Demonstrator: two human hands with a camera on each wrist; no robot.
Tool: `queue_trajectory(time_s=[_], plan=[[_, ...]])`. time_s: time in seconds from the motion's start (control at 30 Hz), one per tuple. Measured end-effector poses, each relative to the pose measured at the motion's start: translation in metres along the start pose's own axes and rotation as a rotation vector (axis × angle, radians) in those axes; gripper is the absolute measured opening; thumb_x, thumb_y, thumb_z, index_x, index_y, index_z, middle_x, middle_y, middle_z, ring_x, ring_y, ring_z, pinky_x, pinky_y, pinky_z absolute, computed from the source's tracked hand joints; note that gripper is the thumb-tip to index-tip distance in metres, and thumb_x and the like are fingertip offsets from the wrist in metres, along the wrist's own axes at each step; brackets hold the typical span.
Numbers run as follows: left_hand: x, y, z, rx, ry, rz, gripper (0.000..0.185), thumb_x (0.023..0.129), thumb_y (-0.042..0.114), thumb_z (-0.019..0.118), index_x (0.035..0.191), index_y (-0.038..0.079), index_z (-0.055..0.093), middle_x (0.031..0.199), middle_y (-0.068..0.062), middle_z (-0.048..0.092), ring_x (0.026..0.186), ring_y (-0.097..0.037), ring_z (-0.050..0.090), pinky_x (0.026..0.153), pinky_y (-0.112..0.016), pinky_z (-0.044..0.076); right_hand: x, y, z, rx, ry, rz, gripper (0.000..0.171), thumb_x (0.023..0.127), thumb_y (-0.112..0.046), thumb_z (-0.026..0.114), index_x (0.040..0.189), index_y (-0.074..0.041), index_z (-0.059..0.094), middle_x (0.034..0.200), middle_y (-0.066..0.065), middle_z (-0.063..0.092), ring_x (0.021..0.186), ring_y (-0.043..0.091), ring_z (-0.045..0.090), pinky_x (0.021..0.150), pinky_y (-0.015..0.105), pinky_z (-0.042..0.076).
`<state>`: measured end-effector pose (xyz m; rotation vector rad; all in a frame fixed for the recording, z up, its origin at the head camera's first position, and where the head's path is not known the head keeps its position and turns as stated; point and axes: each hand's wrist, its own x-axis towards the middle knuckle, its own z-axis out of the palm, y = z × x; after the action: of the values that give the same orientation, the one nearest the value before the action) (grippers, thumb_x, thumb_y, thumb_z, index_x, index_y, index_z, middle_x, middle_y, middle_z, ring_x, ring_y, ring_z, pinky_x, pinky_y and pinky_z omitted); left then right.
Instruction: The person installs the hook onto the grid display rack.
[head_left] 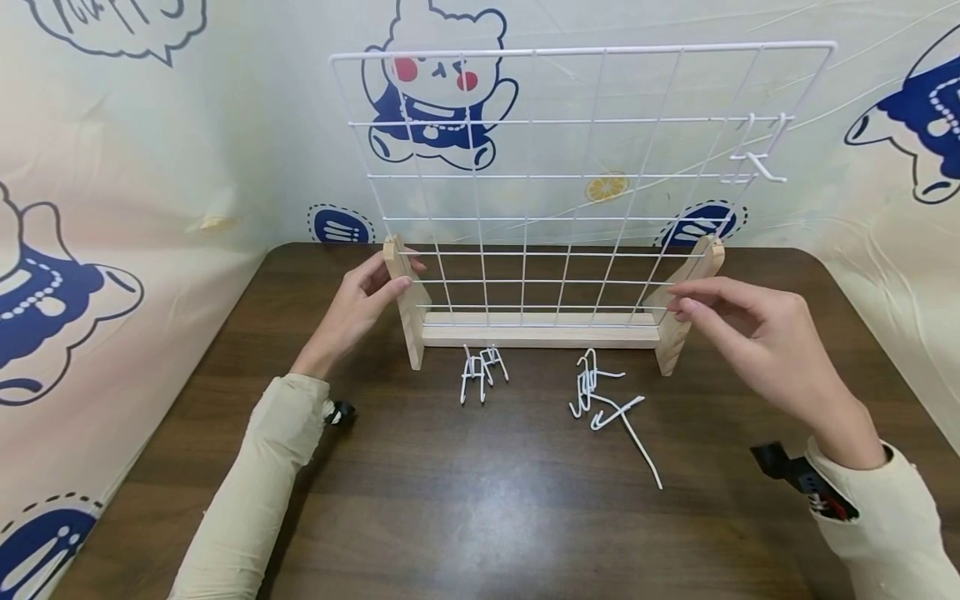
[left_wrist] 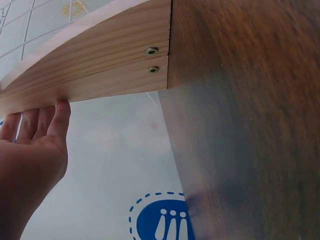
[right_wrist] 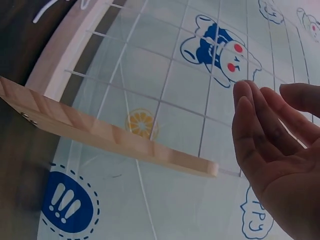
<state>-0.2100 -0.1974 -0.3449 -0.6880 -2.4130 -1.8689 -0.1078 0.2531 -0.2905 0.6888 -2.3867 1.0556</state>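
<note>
Head view is showing the grid (head_left: 570, 177) standing on the table (head_left: 480, 500) between two wooden posts, with the crossbar (head_left: 540, 336) joining them low down. The left hand (head_left: 363, 296) is gripping the left post (head_left: 409, 325), its thumb lying on the near side and its fingers reaching behind. Left wrist view is showing two screws (left_wrist: 151, 51) sitting in that post, near the table. The right hand (head_left: 765, 342) is hovering by the right post (head_left: 677, 335), thumb and fingers loosely bent; right wrist view is showing nothing between them. Whether its fingertips are touching the wood, I cannot tell. White hooks (head_left: 757, 160) are hanging at the grid's upper right. Loose hooks are lying in front of the crossbar: a left cluster (head_left: 474, 358) and a right cluster (head_left: 588, 379). Behind everything, a printed cloth (head_left: 247, 167) is hanging.
</note>
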Motion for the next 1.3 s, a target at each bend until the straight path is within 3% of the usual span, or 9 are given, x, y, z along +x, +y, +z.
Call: queue_trajectory(time_s=[0.07, 0.2, 0.43, 0.6, 0.7, 0.87, 1.1, 1.3], plan=[[-0.001, 0.005, 0.001, 0.001, 0.0, -0.003, 0.034, 0.103, 0.015, 0.056, 0.135, 0.006, 0.053, 0.131, -0.027, 0.056, 0.118, -0.031, 0.055, 0.095, -0.026, 0.047, -0.001, 0.0, 0.002, -0.017, -0.021, -0.001, 0.028, 0.09, 0.004, 0.068, 0.113, -0.012, 0.074, 0.099, 0.003, 0.075, 0.083, 0.001, 0.068, 0.069, 0.008, 0.048], [-0.002, 0.007, 0.002, -0.002, 0.002, -0.008, 0.034, 0.102, 0.015, 0.056, 0.135, 0.006, 0.053, 0.131, -0.027, 0.056, 0.12, -0.039, 0.052, 0.095, -0.026, 0.047, -0.003, -0.001, 0.007, -0.034, -0.075, 0.005, 0.028, 0.091, 0.001, 0.069, 0.112, -0.017, 0.075, 0.1, -0.001, 0.075, 0.082, -0.002, 0.067, 0.068, 0.009, 0.048], [-0.001, 0.007, 0.001, -0.008, 0.002, -0.003, 0.034, 0.102, 0.015, 0.056, 0.135, 0.006, 0.054, 0.13, -0.026, 0.057, 0.12, -0.039, 0.052, 0.095, -0.026, 0.047, -0.011, 0.001, 0.017, -0.075, -0.182, -0.028, 0.027, 0.091, -0.004, 0.071, 0.111, -0.021, 0.074, 0.099, -0.01, 0.074, 0.086, -0.002, 0.065, 0.079, 0.01, 0.044], [-0.001, 0.006, 0.001, -0.02, 0.001, 0.007, 0.032, 0.102, 0.014, 0.056, 0.134, 0.006, 0.055, 0.129, -0.024, 0.057, 0.12, -0.042, 0.051, 0.095, -0.027, 0.048, -0.014, 0.004, 0.024, -0.069, -0.262, -0.045, 0.024, 0.091, -0.005, 0.071, 0.108, -0.02, 0.075, 0.094, -0.012, 0.073, 0.079, 0.001, 0.064, 0.074, 0.011, 0.043], [-0.001, 0.005, 0.001, -0.02, -0.001, 0.002, 0.032, 0.103, 0.014, 0.056, 0.134, 0.006, 0.055, 0.128, -0.021, 0.058, 0.119, -0.037, 0.053, 0.096, -0.029, 0.048, -0.015, 0.006, 0.028, -0.08, -0.311, -0.036, 0.021, 0.091, -0.005, 0.071, 0.107, -0.019, 0.075, 0.096, -0.011, 0.073, 0.081, 0.0, 0.063, 0.073, 0.012, 0.045], [0.0, 0.004, 0.002, -0.025, -0.001, 0.004, 0.033, 0.102, 0.014, 0.056, 0.134, 0.007, 0.055, 0.129, -0.024, 0.057, 0.118, -0.029, 0.055, 0.097, -0.03, 0.047, -0.019, 0.007, 0.03, -0.09, -0.441, 0.016, 0.016, 0.094, -0.01, 0.068, 0.105, -0.02, 0.074, 0.096, -0.013, 0.071, 0.082, -0.001, 0.062, 0.071, 0.019, 0.05], [0.001, 0.004, 0.003, -0.024, -0.001, 0.008, 0.033, 0.102, 0.014, 0.057, 0.134, 0.007, 0.055, 0.125, -0.011, 0.061, 0.121, -0.037, 0.053, 0.099, -0.03, 0.046, -0.023, 0.01, 0.034, -0.055, -0.557, 0.038, 0.012, 0.096, -0.013, 0.066, 0.101, -0.021, 0.075, 0.093, -0.014, 0.07, 0.079, -0.001, 0.06, 0.069, 0.025, 0.052], [-0.002, 0.004, 0.003, -0.022, 0.008, 0.003, 0.033, 0.102, 0.014, 0.057, 0.134, 0.006, 0.054, 0.13, -0.025, 0.057, 0.121, -0.034, 0.054, 0.1, -0.03, 0.045, -0.025, 0.016, 0.038, 0.024, -0.753, 0.048, 0.012, 0.099, -0.016, 0.062, 0.097, -0.018, 0.074, 0.085, -0.013, 0.068, 0.071, -0.001, 0.055, 0.065, 0.023, 0.049]])
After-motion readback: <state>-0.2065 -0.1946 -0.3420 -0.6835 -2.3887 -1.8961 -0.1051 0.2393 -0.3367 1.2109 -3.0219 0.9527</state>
